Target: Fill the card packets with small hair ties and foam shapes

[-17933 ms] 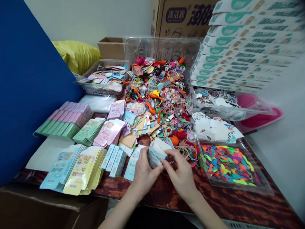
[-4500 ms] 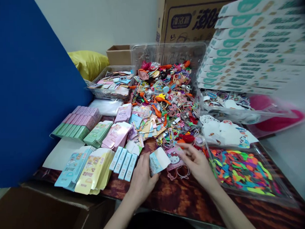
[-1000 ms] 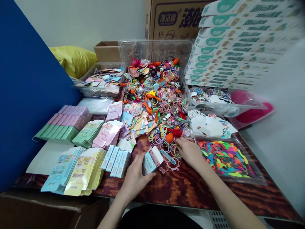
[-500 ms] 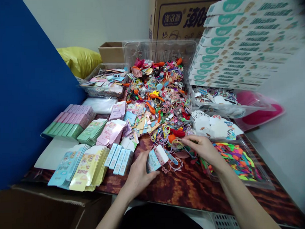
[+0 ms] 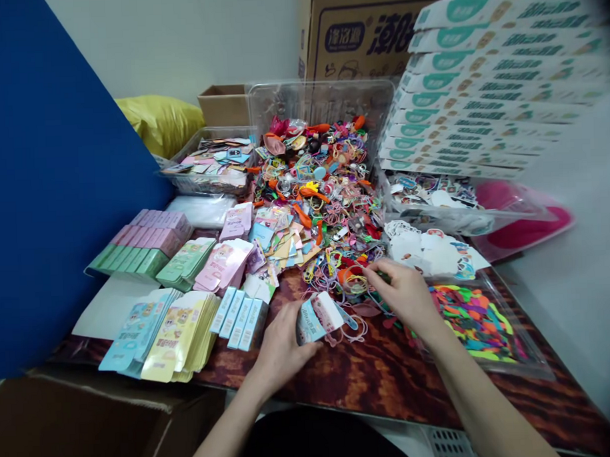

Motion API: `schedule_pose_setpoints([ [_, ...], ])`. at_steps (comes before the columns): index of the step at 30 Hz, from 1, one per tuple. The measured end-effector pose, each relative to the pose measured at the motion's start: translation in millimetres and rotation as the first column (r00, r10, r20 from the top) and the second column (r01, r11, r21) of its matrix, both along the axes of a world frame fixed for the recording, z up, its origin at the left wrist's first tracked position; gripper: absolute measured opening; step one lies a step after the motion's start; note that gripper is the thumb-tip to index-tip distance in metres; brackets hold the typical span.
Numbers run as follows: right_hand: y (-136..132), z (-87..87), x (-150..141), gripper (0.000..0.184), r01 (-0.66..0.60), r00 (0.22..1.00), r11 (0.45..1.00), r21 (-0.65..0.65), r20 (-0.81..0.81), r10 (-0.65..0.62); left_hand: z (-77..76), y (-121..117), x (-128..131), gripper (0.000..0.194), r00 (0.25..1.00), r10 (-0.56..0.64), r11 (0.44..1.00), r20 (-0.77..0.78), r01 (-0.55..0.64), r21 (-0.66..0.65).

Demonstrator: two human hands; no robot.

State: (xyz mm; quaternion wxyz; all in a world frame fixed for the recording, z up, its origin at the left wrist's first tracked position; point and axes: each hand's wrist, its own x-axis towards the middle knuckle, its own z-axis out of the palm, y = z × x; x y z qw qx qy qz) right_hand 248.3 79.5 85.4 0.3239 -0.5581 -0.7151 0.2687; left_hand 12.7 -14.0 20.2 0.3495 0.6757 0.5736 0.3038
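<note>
Lower center: little blue cardboard box gripped by the left hand, skinny round loop pinched by the right hand.

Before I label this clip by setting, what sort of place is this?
Probably a packing workstation, judging by a colourful heap of mixed small trinkets, a fanned stack of flat yellow cardboard cartons and a row of slim light-blue cardboard boxes.

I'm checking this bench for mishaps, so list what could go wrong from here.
The flap of the blue box in the left hand stands open, so anything inside might slip out. Elastic loops by the right hand lie tangled and could drag neighbours along. The yellow cartons sit near the edge of the table and might be knocked off.
</note>
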Motion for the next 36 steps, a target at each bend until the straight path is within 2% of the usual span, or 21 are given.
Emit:
schedule_pose_setpoints([
  [1,-0.5,1.2,-0.3,0.034,0.005,0.999,1.0,-0.012,-0.039,-0.006,-0.1,0.0,-0.4,0.068,1.0,-0.002,1.0,-0.001,0.002,-0.004],
  [4,-3.0,7.2,-2.0,0.035,-0.041,0.971,0.98,-0.194,-0.237,-0.006,-0.4,0.1,-0.9,0.066,1.0,0.005,1.0,-0.012,-0.005,-0.016],
  [6,-6.0,11.5,-4.9,0.037,-0.046,0.955,0.96,-0.277,-0.294,-0.039,-0.2,0.4,-0.5,0.065,1.0,0.01,1.0,-0.016,-0.011,-0.022],
  [10,-16.0,14.1,-13.9,0.035,-0.105,0.931,0.926,-0.363,-0.364,-0.037,1.4,1.5,0.9,0.063,1.0,0.009,0.999,-0.014,-0.009,-0.035],
  [15,-29.5,9.0,-29.5,0.034,-0.223,0.893,0.892,-0.394,-0.449,0.025,1.8,2.1,2.5,0.066,1.0,0.003,1.0,-0.005,-0.003,-0.022],
  [18,-33.9,6.1,-38.3,0.033,-0.209,0.915,0.891,-0.403,-0.403,0.032,0.7,1.5,2.6,0.068,1.0,0.017,1.0,-0.002,-0.017,-0.014],
  [23,-35.1,-0.6,-42.4,0.032,-0.128,0.972,0.941,-0.313,-0.23,0.055,-0.6,-0.1,0.7,0.066,0.999,0.031,1.0,-0.025,-0.031,-0.004],
  [26,-35.8,-0.6,-44.4,0.029,-0.158,0.987,0.937,-0.312,-0.09,0.136,-1.7,0.0,1.5,0.063,0.998,0.024,1.0,-0.052,-0.023,0.01],
  [29,-37.7,5.6,-47.6,0.019,-0.176,0.98,0.94,-0.293,0.042,0.197,-2.9,0.8,4.1,0.063,0.998,0.026,0.999,-0.061,-0.025,0.02],
  [32,-39.2,12.4,-48.7,0.013,-0.221,0.969,0.948,-0.228,0.059,0.24,-3.2,1.2,5.9,0.065,0.998,0.03,0.999,-0.051,-0.029,0.02],
  [36,-40.8,11.2,-50.6,0.023,-0.289,0.952,0.936,-0.2,0.048,0.304,-3.0,0.3,5.5,0.065,0.999,0.025,0.999,-0.044,-0.023,0.03],
])
